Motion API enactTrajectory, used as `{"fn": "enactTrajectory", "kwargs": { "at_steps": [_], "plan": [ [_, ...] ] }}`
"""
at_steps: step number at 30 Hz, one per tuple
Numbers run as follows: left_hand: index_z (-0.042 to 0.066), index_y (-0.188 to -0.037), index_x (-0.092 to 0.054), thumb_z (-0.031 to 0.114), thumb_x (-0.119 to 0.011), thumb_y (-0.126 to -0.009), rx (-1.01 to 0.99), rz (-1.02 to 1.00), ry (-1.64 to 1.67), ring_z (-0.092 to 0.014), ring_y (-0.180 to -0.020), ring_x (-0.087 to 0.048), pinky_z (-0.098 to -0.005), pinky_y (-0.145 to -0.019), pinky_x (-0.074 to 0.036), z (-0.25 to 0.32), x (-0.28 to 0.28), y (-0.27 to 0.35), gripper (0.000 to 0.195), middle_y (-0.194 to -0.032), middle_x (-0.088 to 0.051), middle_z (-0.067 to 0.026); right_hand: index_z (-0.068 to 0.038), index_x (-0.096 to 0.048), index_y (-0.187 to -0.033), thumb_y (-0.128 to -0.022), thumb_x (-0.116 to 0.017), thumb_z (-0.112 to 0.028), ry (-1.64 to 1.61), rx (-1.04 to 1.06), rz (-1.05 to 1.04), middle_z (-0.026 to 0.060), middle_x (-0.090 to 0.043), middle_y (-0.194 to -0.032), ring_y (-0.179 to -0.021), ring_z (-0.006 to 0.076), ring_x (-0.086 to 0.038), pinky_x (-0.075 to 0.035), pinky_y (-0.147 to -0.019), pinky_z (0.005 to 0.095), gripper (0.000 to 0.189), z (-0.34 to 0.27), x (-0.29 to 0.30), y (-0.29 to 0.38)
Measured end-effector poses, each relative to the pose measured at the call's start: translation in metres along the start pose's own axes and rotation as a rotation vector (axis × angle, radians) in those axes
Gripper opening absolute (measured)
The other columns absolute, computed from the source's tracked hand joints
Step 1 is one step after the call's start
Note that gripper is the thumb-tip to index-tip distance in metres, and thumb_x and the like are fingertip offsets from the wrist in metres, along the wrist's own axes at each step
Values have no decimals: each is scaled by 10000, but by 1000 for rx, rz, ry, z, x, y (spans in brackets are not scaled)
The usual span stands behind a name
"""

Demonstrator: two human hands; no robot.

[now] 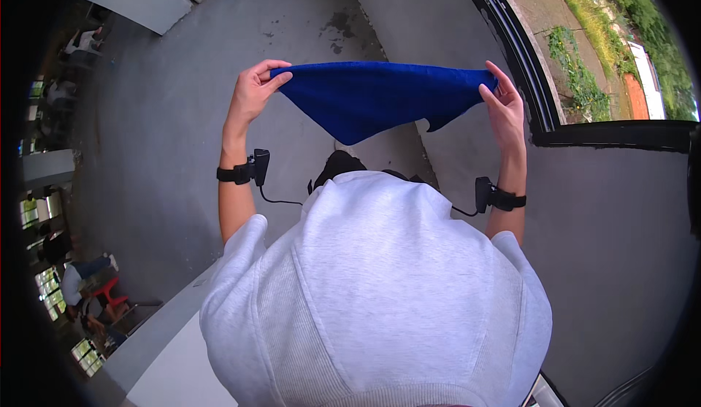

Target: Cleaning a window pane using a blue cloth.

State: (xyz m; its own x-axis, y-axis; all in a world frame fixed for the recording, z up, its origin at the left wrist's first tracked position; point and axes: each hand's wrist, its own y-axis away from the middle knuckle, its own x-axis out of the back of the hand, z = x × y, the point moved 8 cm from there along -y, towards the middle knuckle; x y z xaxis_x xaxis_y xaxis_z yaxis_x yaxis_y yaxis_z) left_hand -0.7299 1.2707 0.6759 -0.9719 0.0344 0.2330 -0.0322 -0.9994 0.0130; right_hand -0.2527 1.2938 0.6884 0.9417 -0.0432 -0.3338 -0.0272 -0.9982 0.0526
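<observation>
A blue cloth [372, 92] is stretched out in front of me, its upper edge nearly straight between my two hands. My left hand [256, 86] pinches the left corner between thumb and fingers. At the other end, my right hand [504, 100] grips the right corner, with thumb and a finger around its edge. The lower part of the cloth hangs to a blunt point left of centre, and a small fold curls near the right. Each wrist wears a black strap with a small device; the left device [261, 167] and the right device [483, 194] trail cables.
Below is a grey concrete floor [164, 106] with dark stains [339, 24]. A black-framed window [526, 51] opens on greenery at the right, set in a grey wall [613, 232]. Several people are far left, one by a red stool [111, 292]. A white surface [175, 368] lies at lower left.
</observation>
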Motion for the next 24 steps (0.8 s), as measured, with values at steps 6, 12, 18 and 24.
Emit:
{"fn": "enactTrajectory", "kwargs": {
  "at_steps": [6, 12, 18, 24],
  "plan": [
    [11, -1061, -735, 193, -760, -951, -178, 187, -392, -94, -787, -640, -223, -732, -500, 8, 43, -21, 214, -844, -723, -4, 9, -755, -963, -945, -729, -305, 1434, 343, -230, 162, -579, -1113, -1013, 296, -635, -540, -840, 374, 316, 9, -73, -12],
    [-10, -933, -658, 279, -708, -986, -391, 399, -447, -186, -602, -588, -328, -614, -472, -10, 91, -64, 297, -625, -580, -58, 16, -674, -862, -1040, -589, -433, 1165, 486, -72, 85, -556, -820, -681, 209, -560, -484, -658, 356, 491, 42, -99, -97],
    [22, -892, -609, 352, -622, -1030, -167, 343, -273, -167, -546, -574, -355, -542, -436, -18, 35, -106, 357, -599, -563, -55, -66, -614, -816, -1070, -483, -547, 375, -140, -54, -87, -424, -700, -643, 34, -365, -315, -568, 246, 559, 154, -202, -142],
    [19, -1238, -622, 313, -422, -1124, -16, 96, 487, -136, -959, -682, -280, -802, -573, -17, -30, -105, 373, -1054, -690, -67, -88, -537, -1067, -1065, -538, -472, 6, -331, -413, 17, -599, -895, -784, 81, -598, -533, -656, 257, 384, 175, -321, -121]
  ]
}}
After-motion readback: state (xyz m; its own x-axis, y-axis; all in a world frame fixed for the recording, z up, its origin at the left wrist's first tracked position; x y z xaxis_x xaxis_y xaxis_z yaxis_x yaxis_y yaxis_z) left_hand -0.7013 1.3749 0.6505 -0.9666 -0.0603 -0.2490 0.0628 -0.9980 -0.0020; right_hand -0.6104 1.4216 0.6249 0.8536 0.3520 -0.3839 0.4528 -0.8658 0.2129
